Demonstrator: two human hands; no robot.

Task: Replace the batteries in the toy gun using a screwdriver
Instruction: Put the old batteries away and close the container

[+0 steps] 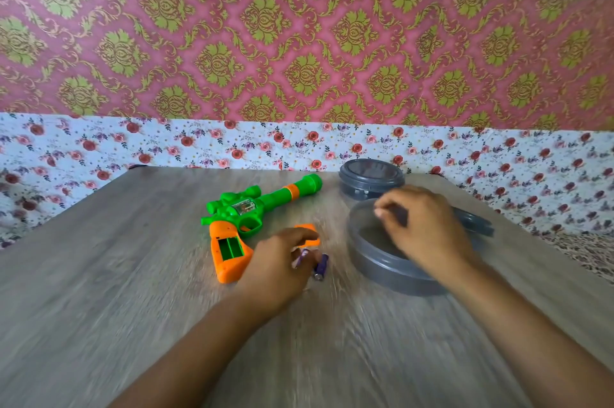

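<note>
The green and orange toy gun (255, 208) lies on the wooden table (133, 274), barrel pointing to the far right. Its orange grip shows an open, empty green battery compartment (231, 248). The orange compartment cover (307, 234) lies just right of the grip. My left hand (282, 268) has curled fingers around one purple battery (300, 258). A second purple battery (321, 266) lies on the table beside that hand. My right hand (422, 231) hovers over an open grey round container (382, 261) with fingers bent; motion blur hides whether it holds anything.
A second grey round container (370, 178), lid on, stands at the back next to the gun's muzzle. A loose grey lid (475, 221) lies right of my right hand. Floral cloth and patterned wallpaper close off the far side.
</note>
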